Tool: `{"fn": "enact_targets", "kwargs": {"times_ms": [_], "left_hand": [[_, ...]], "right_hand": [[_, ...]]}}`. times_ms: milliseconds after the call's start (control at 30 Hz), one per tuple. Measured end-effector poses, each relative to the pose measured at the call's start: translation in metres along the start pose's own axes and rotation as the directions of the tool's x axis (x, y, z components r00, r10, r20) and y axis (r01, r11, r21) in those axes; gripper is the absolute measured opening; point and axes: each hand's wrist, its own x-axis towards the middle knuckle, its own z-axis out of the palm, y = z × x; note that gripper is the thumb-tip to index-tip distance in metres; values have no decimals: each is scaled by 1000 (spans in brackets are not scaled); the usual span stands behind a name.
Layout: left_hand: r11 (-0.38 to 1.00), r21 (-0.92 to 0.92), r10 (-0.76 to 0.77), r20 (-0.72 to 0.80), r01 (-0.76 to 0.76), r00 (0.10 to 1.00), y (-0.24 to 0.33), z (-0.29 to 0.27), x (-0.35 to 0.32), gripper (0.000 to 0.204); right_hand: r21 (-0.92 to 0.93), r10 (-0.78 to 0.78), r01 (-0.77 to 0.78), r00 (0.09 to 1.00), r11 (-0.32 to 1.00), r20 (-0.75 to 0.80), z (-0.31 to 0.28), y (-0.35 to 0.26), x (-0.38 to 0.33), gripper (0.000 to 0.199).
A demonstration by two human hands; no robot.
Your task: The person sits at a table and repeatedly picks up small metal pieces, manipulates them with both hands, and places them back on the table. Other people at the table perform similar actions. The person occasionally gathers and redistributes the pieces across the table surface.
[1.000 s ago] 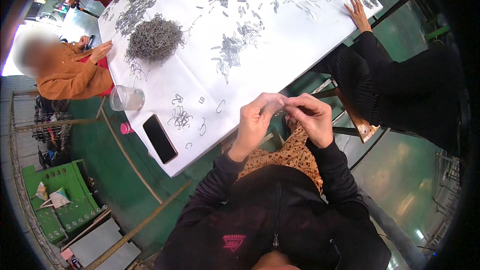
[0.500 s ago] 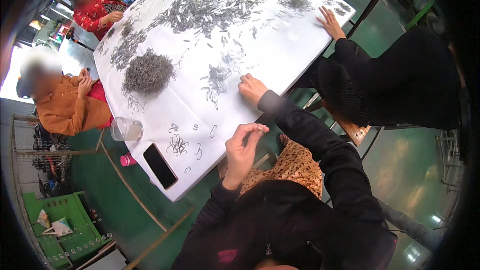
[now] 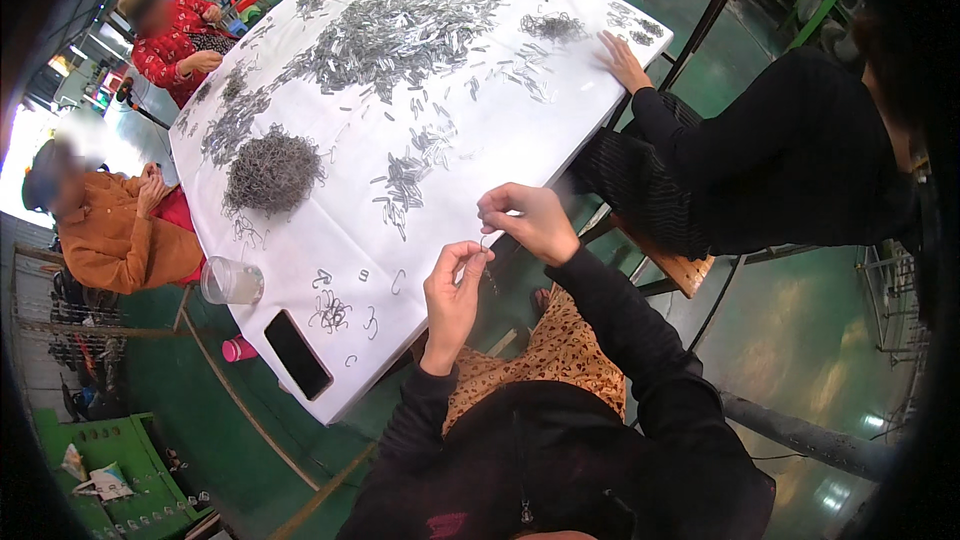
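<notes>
Where the near edge of the tabletop (image 3: 350,416) ends, the left hand (image 3: 452,302) and the right hand (image 3: 541,227) meet over a thin metal piece (image 3: 486,240). The left thumb and forefinger pinch it from below. The right thumb and forefinger are pressed together at its upper end and appear to grip it too (whether a second piece is hidden there, I cannot tell). The two-sided hold is probably meant to steady so slight a part; raising it off the surface likely gives both wrists freedom.

Forward of the hands lies a loose scatter of flat metal clips (image 3: 405,178), presumably placed within easy reach of the right arm. To the left, a few wire hooks (image 3: 330,313) lie in a small heap, apart from the large tangled mound of wire (image 3: 272,175), which suggests a separate portion.

Edges: a phone (image 3: 298,354) lies near the left corner, and a clear plastic tub (image 3: 232,282) stands right at the left rim; either could be knocked off by a wide sweep. A bare white strip runs between the clips and the near edge, leaving room for the right hand. A co-worker's hand (image 3: 624,62) rests well apart, at the far right edge.
</notes>
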Motion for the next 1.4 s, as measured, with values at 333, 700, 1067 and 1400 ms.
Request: {"fn": "enact_targets", "kwargs": {"times_ms": [333,700,1067,1400], "left_hand": [[976,172,131,41,-136,990,-2,12,11,9],[923,254,305,-29,-288,952,-14,-3,30,19],[203,972,359,-184,116,915,-118,-230,275,26],[505,850,343,-38,-150,938,-90,-168,232,13]], "right_hand": [[-115,-147,132,980,985,-134,1,-38,-40,18],[225,-14,82,958,971,-287,13,-31,-40,17],[171,28,9,977,985,-210,9,-50,-57,11],[107,65,-44,978,993,-199,4,-53,-65,15]]}}
